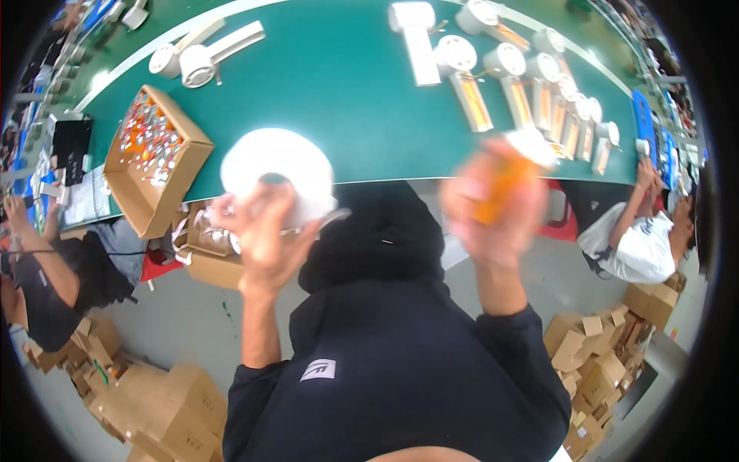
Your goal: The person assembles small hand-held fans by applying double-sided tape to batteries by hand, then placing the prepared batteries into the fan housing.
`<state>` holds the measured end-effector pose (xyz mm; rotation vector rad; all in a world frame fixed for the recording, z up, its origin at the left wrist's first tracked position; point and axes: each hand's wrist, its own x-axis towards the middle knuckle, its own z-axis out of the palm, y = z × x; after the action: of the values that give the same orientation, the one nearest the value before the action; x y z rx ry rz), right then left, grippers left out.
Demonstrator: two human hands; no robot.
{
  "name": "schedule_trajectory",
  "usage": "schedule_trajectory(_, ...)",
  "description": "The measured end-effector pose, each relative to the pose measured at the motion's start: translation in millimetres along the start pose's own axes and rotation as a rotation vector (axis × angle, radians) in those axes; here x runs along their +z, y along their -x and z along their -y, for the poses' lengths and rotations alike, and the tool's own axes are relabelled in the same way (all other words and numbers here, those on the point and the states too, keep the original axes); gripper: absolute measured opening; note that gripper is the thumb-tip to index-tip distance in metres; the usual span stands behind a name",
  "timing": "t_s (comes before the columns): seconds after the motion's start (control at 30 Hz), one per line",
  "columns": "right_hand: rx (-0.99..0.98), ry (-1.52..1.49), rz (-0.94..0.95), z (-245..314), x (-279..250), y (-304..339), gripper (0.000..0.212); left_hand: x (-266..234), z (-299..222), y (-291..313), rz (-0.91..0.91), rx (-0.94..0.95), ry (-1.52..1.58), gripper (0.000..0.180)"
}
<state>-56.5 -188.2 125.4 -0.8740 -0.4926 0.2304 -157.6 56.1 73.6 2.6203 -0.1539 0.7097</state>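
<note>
Left grip (265,231) clamped on white roll (285,154), left of frame centre | right grip (499,235), blurred, wrapped around orange piece (504,189), right of frame centre | white round-headed parts (506,60) on green surface (362,92), upper right of frame

A box (173,181) of small parts (154,138) sits on the table (369,115), left of the left hand (265,231). Two assemblies (198,66) lie beyond the box, others (471,102) beyond the right hand (493,204).
</note>
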Motion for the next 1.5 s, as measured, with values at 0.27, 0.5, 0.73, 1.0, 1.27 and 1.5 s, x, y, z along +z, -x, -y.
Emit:
schedule_trajectory(0.27,0.369,-0.132,-0.021,-27,5,-9,0.050,36,46,-24,0.203,-0.081,-0.135,0.067)
schedule_trajectory(0.5,0.137,0.597,0.001,-32,-10,-6,0.075,25,56,-43,-0.023,-0.146,0.084,0.034)
schedule_trajectory(0.73,0.070,0.450,-0.032,-32,-26,-7,0.091,-29,121,-135,0.223,-0.078,-0.345,0.038)
schedule_trajectory(1.0,0.134,0.111,-0.185,-37,-42,0,0.087,0,208,-175,0.610,-0.110,-0.381,0.074)
schedule_trajectory(1.27,0.115,-0.047,-0.315,-45,-56,0,0.039,-21,153,-206,0.703,-0.266,0.354,0.070)
schedule_trajectory(1.5,0.113,0.200,-0.334,-17,-51,-3,0.060,41,87,-189,1.088,-0.335,0.886,0.050)
